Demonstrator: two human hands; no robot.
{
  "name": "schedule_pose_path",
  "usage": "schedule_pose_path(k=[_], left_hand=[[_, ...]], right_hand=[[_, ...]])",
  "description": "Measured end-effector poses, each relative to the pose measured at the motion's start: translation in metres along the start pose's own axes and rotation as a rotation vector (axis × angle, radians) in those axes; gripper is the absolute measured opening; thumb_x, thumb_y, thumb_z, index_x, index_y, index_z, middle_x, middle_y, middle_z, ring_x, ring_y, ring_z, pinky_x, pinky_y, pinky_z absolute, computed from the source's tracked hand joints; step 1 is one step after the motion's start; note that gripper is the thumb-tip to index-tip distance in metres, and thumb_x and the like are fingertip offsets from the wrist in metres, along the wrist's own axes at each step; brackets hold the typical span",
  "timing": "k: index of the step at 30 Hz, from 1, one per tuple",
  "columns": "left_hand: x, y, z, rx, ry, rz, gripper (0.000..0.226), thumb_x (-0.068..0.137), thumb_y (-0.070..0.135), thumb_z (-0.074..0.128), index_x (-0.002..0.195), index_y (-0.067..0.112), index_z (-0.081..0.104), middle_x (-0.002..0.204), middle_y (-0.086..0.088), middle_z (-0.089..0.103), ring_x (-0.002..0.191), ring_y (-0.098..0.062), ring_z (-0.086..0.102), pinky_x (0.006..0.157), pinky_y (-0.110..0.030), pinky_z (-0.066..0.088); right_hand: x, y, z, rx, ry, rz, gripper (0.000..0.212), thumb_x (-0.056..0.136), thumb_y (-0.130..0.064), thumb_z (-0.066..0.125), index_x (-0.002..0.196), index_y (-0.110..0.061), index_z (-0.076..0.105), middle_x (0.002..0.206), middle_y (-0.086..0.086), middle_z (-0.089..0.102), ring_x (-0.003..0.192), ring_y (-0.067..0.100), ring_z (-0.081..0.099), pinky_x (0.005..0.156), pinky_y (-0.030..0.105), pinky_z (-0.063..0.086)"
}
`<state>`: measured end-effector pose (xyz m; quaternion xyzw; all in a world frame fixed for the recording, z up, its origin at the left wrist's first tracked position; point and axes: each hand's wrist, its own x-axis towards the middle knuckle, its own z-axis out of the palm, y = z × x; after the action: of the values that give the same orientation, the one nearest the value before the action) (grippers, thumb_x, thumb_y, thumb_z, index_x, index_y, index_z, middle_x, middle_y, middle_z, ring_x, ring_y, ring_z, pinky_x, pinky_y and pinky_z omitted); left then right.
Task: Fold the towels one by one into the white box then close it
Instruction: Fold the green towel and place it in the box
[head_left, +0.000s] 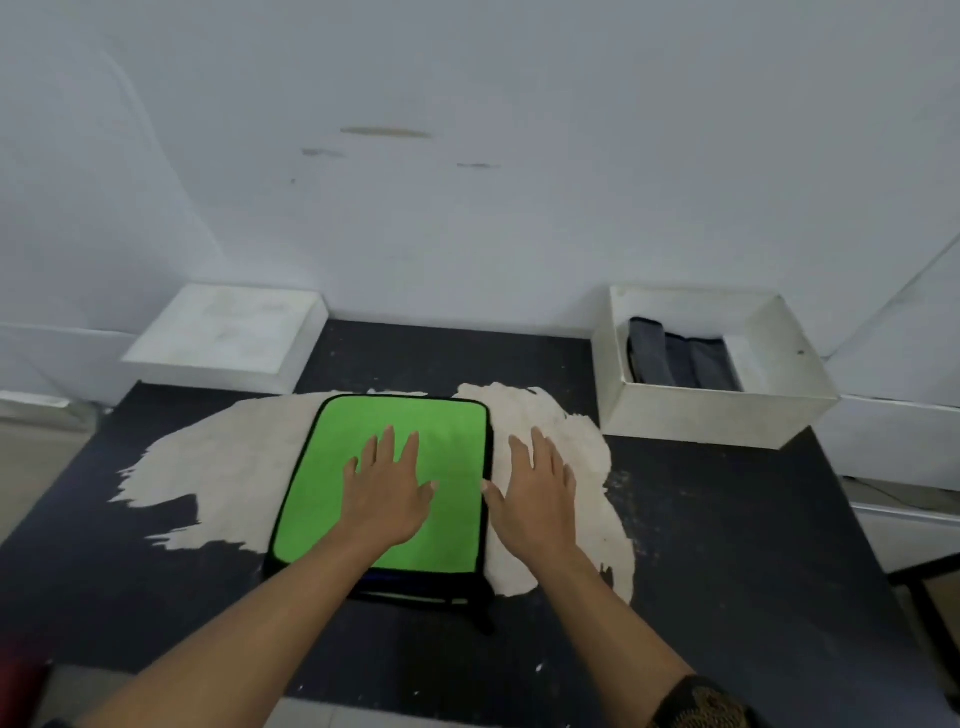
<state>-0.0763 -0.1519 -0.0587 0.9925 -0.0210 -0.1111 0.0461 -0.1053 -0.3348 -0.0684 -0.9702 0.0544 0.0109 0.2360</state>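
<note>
Pressing flat on the folded green towel (447, 431) in the table (727, 545) centre, the left hand (387, 488) probably smooths the fold. The right hand (535, 483), fingers straight and empty, rests at its three o'clock edge, thumb touching. The white box (717, 415) with dark towels (675, 358) waits at two o'clock, its lid (228, 332) at ten.

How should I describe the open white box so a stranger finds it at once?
Find the dark table by the white wall. At its far right corner stands the white box, open, with dark folded cloth inside. The white piece far left shows only a flat top.
</note>
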Motion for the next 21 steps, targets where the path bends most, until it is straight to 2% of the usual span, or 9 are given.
schedule_pose_path(k=[5,10,12,14,17,19,21], left_hand=[[-0.018,-0.060,0.032,0.003,-0.119,-0.067,0.075,0.095,0.048,0.046,0.155,0.027,0.005,0.163,-0.012,0.002,0.149,-0.034,0.005,0.117,-0.053,0.018],[-0.045,-0.098,0.070,0.022,-0.224,-0.044,0.070,0.095,0.039,0.051,0.154,0.032,0.015,0.162,-0.012,0.007,0.147,-0.035,0.011,0.113,-0.054,0.026],[-0.050,-0.103,0.078,0.001,-0.196,-0.023,0.066,0.095,0.037,0.054,0.152,0.033,0.021,0.161,-0.012,0.012,0.146,-0.036,0.016,0.111,-0.053,0.030],[-0.052,-0.107,0.081,-0.023,-0.131,0.006,0.059,0.091,0.033,0.060,0.146,0.032,0.039,0.154,-0.011,0.029,0.139,-0.035,0.030,0.107,-0.050,0.036],[-0.054,-0.113,0.088,-0.076,-0.025,0.081,0.045,0.077,0.026,0.079,0.120,0.025,0.068,0.131,-0.006,0.057,0.117,-0.031,0.053,0.093,-0.046,0.048],[-0.055,-0.115,0.094,-0.098,0.007,0.123,0.040,0.069,0.025,0.085,0.107,0.023,0.075,0.119,-0.004,0.064,0.105,-0.030,0.059,0.085,-0.043,0.052],[-0.056,-0.114,0.095,-0.127,0.029,0.143,0.035,0.069,0.029,0.085,0.103,0.024,0.076,0.113,-0.002,0.066,0.100,-0.028,0.060,0.081,-0.040,0.053]], right_hand=[[-0.020,-0.023,0.038,-0.052,-0.122,-0.053,0.067,0.093,-0.040,0.060,0.149,-0.018,0.030,0.159,0.008,0.018,0.145,0.027,0.019,0.116,0.044,0.025],[-0.038,-0.030,0.068,-0.159,-0.299,-0.123,0.057,0.088,-0.018,0.063,0.141,-0.018,0.043,0.145,0.005,0.038,0.127,0.027,0.039,0.102,0.039,0.038],[-0.046,-0.029,0.077,-0.189,-0.328,-0.149,0.049,0.088,-0.018,0.064,0.135,-0.019,0.050,0.137,0.004,0.044,0.123,0.026,0.040,0.098,0.038,0.040],[-0.052,-0.025,0.084,-0.222,-0.324,-0.176,0.045,0.089,-0.022,0.065,0.132,-0.019,0.052,0.137,0.004,0.044,0.124,0.026,0.039,0.097,0.039,0.041],[-0.052,-0.021,0.086,-0.245,-0.305,-0.203,0.043,0.090,-0.026,0.064,0.132,-0.018,0.053,0.136,0.003,0.045,0.124,0.025,0.040,0.098,0.037,0.041],[-0.050,-0.021,0.086,-0.246,-0.295,-0.220,0.040,0.090,-0.029,0.065,0.128,-0.017,0.056,0.132,0.003,0.050,0.120,0.025,0.045,0.096,0.036,0.043],[-0.050,-0.020,0.086,-0.246,-0.270,-0.231,0.034,0.089,-0.028,0.068,0.119,-0.015,0.061,0.124,0.003,0.057,0.112,0.025,0.051,0.090,0.036,0.047]])
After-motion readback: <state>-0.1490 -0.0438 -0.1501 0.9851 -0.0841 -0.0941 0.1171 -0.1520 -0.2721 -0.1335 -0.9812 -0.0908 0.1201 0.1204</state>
